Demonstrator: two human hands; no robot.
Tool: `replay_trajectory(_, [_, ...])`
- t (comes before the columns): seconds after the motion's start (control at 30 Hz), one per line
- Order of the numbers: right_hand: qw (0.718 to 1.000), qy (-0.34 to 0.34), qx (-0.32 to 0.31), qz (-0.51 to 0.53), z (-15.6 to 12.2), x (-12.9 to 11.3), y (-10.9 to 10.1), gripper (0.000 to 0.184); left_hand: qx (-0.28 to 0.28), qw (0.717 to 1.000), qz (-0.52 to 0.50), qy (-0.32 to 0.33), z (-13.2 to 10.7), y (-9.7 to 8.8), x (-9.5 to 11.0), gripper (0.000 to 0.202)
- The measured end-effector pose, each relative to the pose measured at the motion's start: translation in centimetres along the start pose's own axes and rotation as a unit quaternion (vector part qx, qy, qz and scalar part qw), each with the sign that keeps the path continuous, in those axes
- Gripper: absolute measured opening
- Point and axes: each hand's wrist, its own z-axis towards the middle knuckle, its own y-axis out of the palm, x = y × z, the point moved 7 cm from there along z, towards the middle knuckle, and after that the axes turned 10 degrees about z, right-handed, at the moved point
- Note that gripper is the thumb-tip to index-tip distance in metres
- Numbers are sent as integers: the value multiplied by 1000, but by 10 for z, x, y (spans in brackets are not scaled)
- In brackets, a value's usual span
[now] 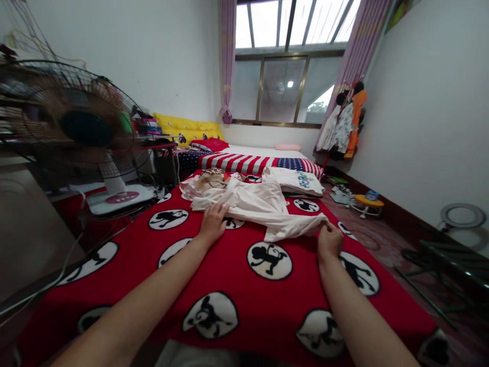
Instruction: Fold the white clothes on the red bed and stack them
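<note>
A cream-coloured garment (260, 206) lies spread across a red blanket (229, 275) printed with black-and-white monkey circles. My left hand (212, 223) rests flat on the garment's near left edge, fingers stretched forward. My right hand (329, 240) is closed, pinching the garment's lower right corner. Both forearms reach out over the blanket.
A running standing fan (82, 127) stands close on the left with cables beneath it. More folded clothes (296, 179) and a striped flag-pattern cover (252, 163) lie beyond. Clothes hang on a rack (346, 125) at right; a ring light (460, 216) and metal frame sit on the floor.
</note>
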Motion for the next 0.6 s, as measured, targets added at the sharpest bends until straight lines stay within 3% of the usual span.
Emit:
replay_trajectory(0.1, [1000,7,16,-8,1,-1,-4,37,-2,1000,-1,-28,3,10,-16,51])
replay_trajectory(0.23, [1000,10,18,23,-1,-5,2,37,-8,1000,-13,-17,6,19,-19,40])
replay_trajectory(0.33, [993,15,-25,111,-6,-14,11,39,-19,999,-29,-22,8,25,-21,36])
replay_trajectory(0.43, [967,2,-184,175,-20,-30,31,33,-25,999,-39,-25,9,29,-23,36])
replay_trajectory(0.53, [918,-81,-384,61,-48,-45,54,36,-27,998,-49,-21,10,31,-23,37])
replay_trajectory(0.6, [873,-167,-457,-12,-66,-50,63,36,-27,998,-55,-19,10,31,-24,38])
